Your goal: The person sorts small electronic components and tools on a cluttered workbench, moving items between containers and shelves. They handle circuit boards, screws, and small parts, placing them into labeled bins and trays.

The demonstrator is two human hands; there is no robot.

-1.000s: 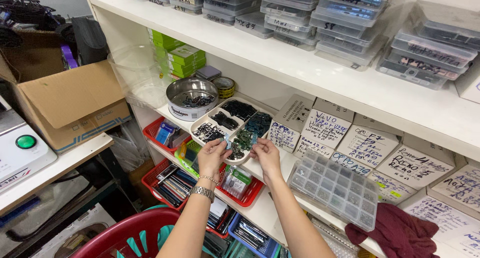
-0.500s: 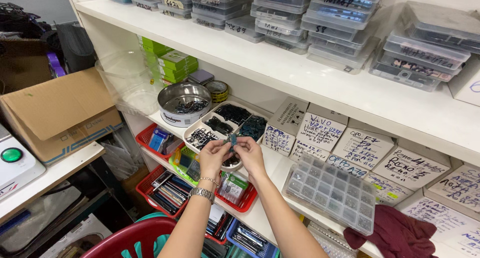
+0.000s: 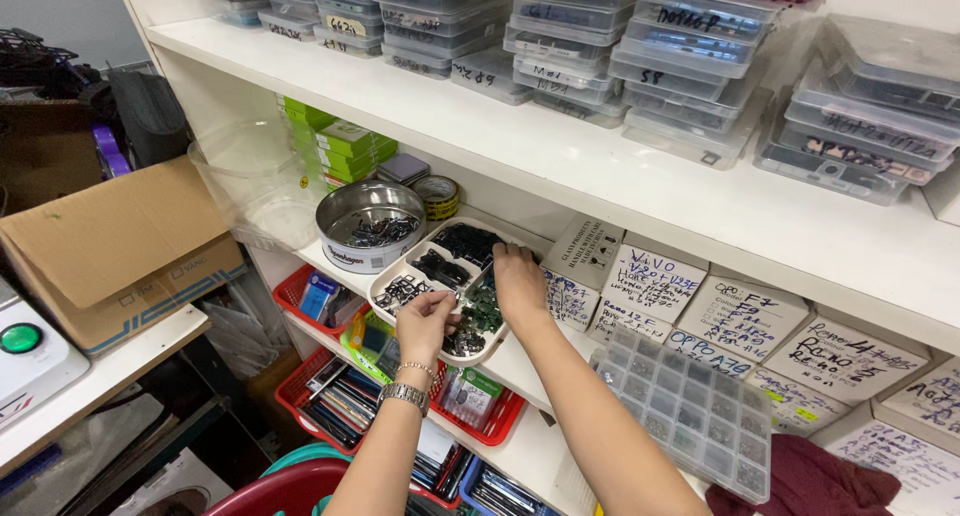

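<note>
Centrally, a white divided tray [image 3: 400,272] of moulded plastic, with rounded corners and several compartments, sits on the middle shelf [image 3: 560,146] of a white shelving unit. The compartments hold small dark parts, some green and board-like, some black and tangled; individual pieces are too small to identify.

The left hand [image 3: 425,319] is raised from below, wrist bent, fingers curled and pinched together over the near compartments of the tray. Whether a part is held between the fingertips cannot be told. A metal link watch [image 3: 403,396] and a thin bead bracelet [image 3: 418,371] sit on that wrist. The right hand [image 3: 519,278] reaches further in, forearm extended diagonally, palm down, fingers bent into the far right compartment among the green parts. Its grip is hidden by the back of the hand, so I cannot tell whether it is closed on anything. The two hands are apart, each over its own part of the tray.

Just left of the tray stands a round shiny metal tin [image 3: 368,228] holding dark small parts. Behind it lie a roll of tape [image 3: 438,194] and stacked green boxes [image 3: 345,146]. To the right, a clear plastic organiser [image 3: 690,406] with a grid of small cells rests on the lower shelf edge, near a dark red cloth [image 3: 810,484]. White hand-labelled cardboard boxes [image 3: 735,316] line the shelf behind it. Red mesh baskets [image 3: 300,291] sit below the tray.
</note>
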